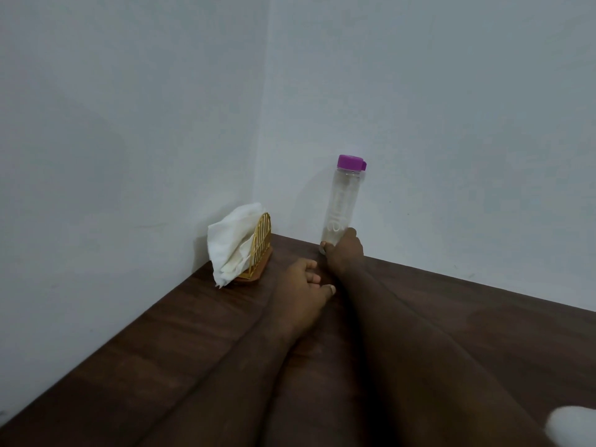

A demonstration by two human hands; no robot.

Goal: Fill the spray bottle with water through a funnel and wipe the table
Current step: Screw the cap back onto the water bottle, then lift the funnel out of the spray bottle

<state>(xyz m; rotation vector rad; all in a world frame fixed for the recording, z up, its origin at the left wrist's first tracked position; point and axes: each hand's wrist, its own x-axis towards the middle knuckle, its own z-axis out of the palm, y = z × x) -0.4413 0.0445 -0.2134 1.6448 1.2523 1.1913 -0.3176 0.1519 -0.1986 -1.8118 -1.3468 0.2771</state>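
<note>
We find our right hand (343, 253) gripping the capped water bottle (342, 201) at its base, our left hand (303, 282) slack and empty beside it; filling and wiping apparently outstanding.

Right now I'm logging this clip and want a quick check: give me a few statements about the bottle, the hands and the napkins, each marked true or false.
1. The right hand grips the bottle near its base. True.
2. The cap is green. False: it is purple.
3. The bottle lies on its side. False: it stands upright on the table.
4. White napkins sit in a gold wire holder. True.
5. The left hand holds a napkin. False: it holds nothing and rests beside the holder.
</note>
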